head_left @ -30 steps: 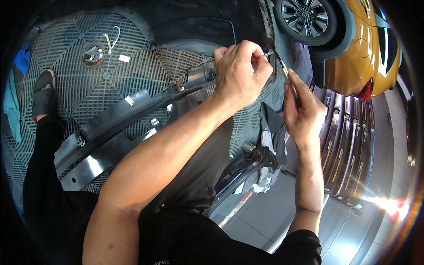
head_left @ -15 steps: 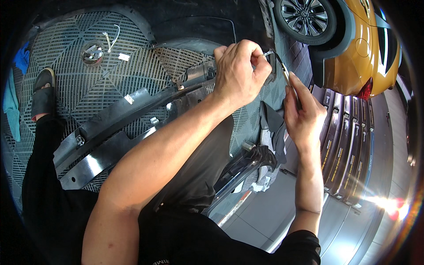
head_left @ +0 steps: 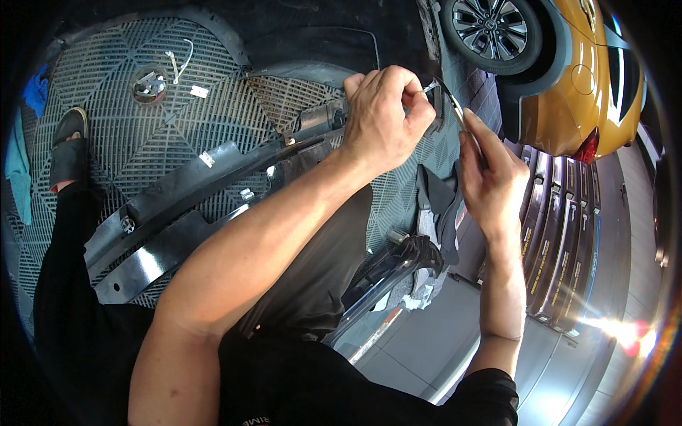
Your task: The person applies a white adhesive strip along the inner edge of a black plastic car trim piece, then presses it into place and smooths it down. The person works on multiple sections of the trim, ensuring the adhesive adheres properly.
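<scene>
My left hand (head_left: 387, 117) is raised in front of me, thumb and forefinger pinched on a small whitish clip-like piece (head_left: 430, 86). Just to its right, my right hand (head_left: 491, 167) is closed around a slim knife-like tool (head_left: 458, 110) with a pale shank and a dark, narrow, curved tip. That tip comes up beside the small piece; whether they touch I cannot tell. Below my left hand, a long black plastic trim part (head_left: 185, 167) with small white clips lies across the floor.
On the grated floor mat (head_left: 121, 78) stand a round container (head_left: 149, 85) of small parts, a white strip (head_left: 185, 60) and a loose white clip (head_left: 199, 91). Boxes (head_left: 561, 241) are stacked right, near an orange car (head_left: 561, 78). Dark cloth pieces (head_left: 435, 206) lie below my hands.
The tool in my right hand has tilted and shifted slightly up and left, its tip now by the upper side of the small piece. My left hand has barely moved.
</scene>
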Motion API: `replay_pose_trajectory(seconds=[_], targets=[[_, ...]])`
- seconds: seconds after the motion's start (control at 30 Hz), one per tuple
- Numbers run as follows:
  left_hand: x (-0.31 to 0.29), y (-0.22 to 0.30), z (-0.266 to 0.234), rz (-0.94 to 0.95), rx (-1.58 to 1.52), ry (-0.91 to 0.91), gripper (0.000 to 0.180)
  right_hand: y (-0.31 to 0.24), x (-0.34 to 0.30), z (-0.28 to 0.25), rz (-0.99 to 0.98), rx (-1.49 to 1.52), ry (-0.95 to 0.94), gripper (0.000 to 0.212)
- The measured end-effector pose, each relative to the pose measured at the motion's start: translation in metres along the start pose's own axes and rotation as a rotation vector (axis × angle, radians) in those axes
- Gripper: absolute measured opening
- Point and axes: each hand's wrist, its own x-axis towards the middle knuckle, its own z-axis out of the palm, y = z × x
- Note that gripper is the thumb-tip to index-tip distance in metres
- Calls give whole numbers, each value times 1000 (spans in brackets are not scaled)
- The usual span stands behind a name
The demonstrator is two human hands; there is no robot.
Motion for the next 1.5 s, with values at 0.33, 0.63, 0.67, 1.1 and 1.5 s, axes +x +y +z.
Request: replay_pose_trajectory(seconds=[0.33, 0.63, 0.67, 1.1, 1.5], targets=[[-1, 0, 0, 7, 8, 8, 18, 2, -3, -4, -6, -28, -16, 31], [-3, -1, -3, 8, -22, -22, 18, 4, -5, -5, -30, -54, -14, 32], [-3, -2, -3, 11, -25, -18, 18, 4, -4, -6, -24, -50, -21, 32], [-1, -3, -7, -3, -46, -37, 18, 0, 1, -4, -19, -22, -18, 30], [-1, -2, -11, 8, -50, -80, 11, 3, 4, -8, -52, -52, -39, 32]])
